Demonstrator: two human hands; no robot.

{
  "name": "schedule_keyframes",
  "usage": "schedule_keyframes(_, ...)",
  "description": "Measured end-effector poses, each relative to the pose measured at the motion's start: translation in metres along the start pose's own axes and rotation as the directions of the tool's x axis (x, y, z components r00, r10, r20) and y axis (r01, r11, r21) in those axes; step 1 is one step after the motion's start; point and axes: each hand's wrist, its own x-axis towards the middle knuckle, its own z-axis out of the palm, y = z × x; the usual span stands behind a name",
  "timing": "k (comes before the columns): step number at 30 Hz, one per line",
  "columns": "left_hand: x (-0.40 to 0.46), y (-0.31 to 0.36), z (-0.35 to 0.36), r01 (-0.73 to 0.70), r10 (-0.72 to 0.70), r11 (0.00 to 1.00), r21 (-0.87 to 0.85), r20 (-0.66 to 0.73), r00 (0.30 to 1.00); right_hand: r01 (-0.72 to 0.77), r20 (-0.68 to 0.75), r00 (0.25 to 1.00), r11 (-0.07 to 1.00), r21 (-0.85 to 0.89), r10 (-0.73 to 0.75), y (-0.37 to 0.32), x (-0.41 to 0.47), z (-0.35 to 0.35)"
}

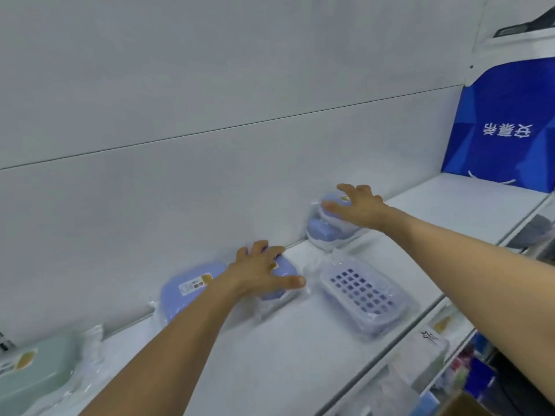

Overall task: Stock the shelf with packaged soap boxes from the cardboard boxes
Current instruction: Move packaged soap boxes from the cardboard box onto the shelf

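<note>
Two hands on the shelf (270, 364) at once, each on wrapped lavender stock near the back panel (210, 190). Landmark: the upturned slotted soap box (365, 291), lying grid-up in its plastic toward the shelf's front edge.

Left hand (264, 270), behind and left of the slotted box: fingers spread and curled over the top of a lavender soap box (282, 273), thumb down its near side. Reads as a top grip to slide or square it against the back panel. Just left of that, touching or nearly so, sits another labelled lavender box (189, 288).

Right hand (356, 205), behind and right of the slotted box: fingers splayed, mostly straight, laid on top of a two-high lavender stack (324, 229). Looks like a steadying press, not a pinch; the stack sits tilted, so likely being held from toppling.

Far left of the slotted box: a green wrapped box (33, 373). Far right, behind: a blue bag (504, 127).

Cardboard boxes not clearly in view. Judgement: placing and aligning phase, row only partly filled.
</note>
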Motion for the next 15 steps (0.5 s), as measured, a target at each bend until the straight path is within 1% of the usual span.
schedule_keyframes(1, -0.001, -0.002, -0.001, -0.025, 0.025, 1.000, -0.018, 0.006, 1.000, -0.036, 0.005, 0.999, 0.999, 0.016, 0.036, -0.002, 0.007, 0.003)
schedule_keyframes(2, -0.002, -0.004, -0.002, -0.055, 0.056, 0.998, -0.032, 0.012, 0.998, -0.057, 0.021, 0.998, 0.998, -0.011, 0.057, -0.003, 0.016, 0.009)
schedule_keyframes(5, -0.009, -0.014, -0.009, -0.139, 0.142, 0.989, -0.048, 0.078, 0.987, -0.044, 0.067, 0.996, 0.981, -0.188, 0.057, -0.004, 0.032, 0.023)
schedule_keyframes(6, -0.011, -0.015, -0.012, -0.149, 0.156, 0.986, -0.070, 0.101, 0.983, -0.037, 0.050, 0.998, 0.977, -0.208, 0.049, -0.004, 0.036, 0.027)
schedule_keyframes(8, -0.013, -0.015, -0.013, -0.143, 0.157, 0.982, -0.125, 0.112, 0.981, -0.053, -0.036, 0.998, 0.988, -0.144, 0.048, -0.008, 0.036, 0.030)
schedule_keyframes(10, -0.011, -0.011, -0.009, -0.133, 0.144, 0.977, -0.168, 0.053, 0.988, -0.076, -0.147, 0.987, 0.996, -0.048, 0.068, -0.012, 0.032, 0.033)
schedule_keyframes(11, -0.010, -0.008, -0.006, -0.129, 0.132, 0.975, -0.179, 0.004, 0.991, -0.084, -0.188, 0.979, 0.996, -0.039, 0.075, -0.013, 0.029, 0.035)
schedule_keyframes(13, -0.009, -0.004, 0.002, -0.123, 0.105, 0.978, -0.167, -0.116, 0.988, -0.119, -0.242, 0.965, 0.990, -0.075, 0.098, -0.014, 0.026, 0.038)
schedule_keyframes(15, -0.013, 0.001, 0.009, -0.084, 0.063, 0.990, -0.115, -0.176, 0.982, -0.170, -0.269, 0.951, 0.984, -0.049, 0.151, -0.014, 0.024, 0.040)
